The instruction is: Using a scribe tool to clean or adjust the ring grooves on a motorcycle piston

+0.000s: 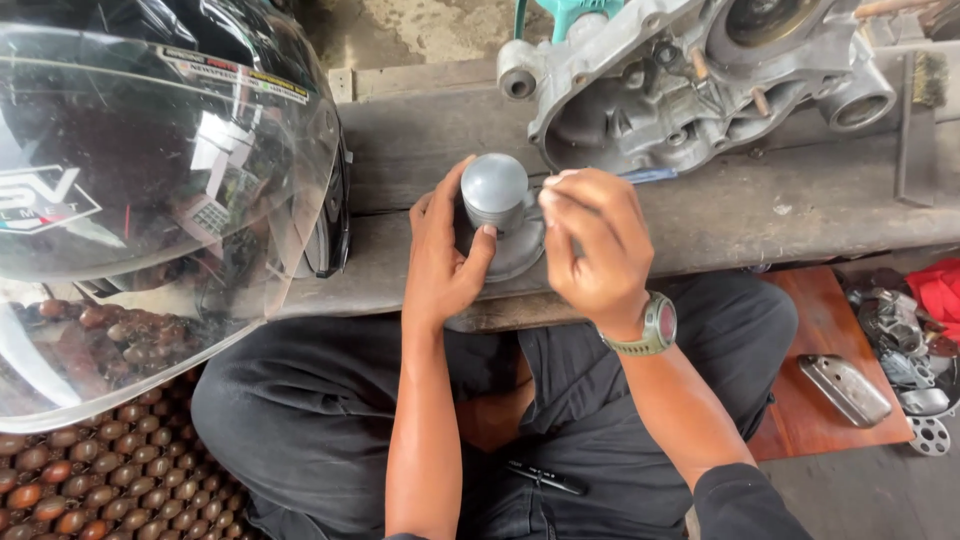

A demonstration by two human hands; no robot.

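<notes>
Person sits at a worn wooden bench (760, 215), legs in dark trousers under it, both hands up on the bench edge. Left hand (440, 260) wraps round a grey metal piston (495, 192) from the left side, thumb pressed on its lower skirt, fingers curled behind it; so closed & gripping the piston. Piston stands upright, flat round top facing up, approx. mid-bench, just in front of a big grey engine casing (690, 80). Under the piston sits a darker round metal part (520, 255), resting on the bench; can't tell if it's joined to the piston. Right hand (590, 250) comes in from the right, fingers pinched together at the piston's upper right edge, touching it or nearly; sth thin & bluish (650, 176) pokes out past the fingertips toward the casing, too small to tell what. Right wrist has a watch (652, 328) w/ olive strap. Engine casing lies at the back of the bench, open cavities & round ports showing. Left of the hands: a helmet (150, 180) w/ clear visor, v. close to the camera, covers most of the left side. Below it a beaded seat mat (110, 470), brown beads. Black marker pen (545, 477) lies on the lap. Right of the knees: reddish board (830, 330) w/ a small silver metal cover (845, 388) on it, more metal parts (905, 350) & a red cloth (940, 290) beside.
</notes>
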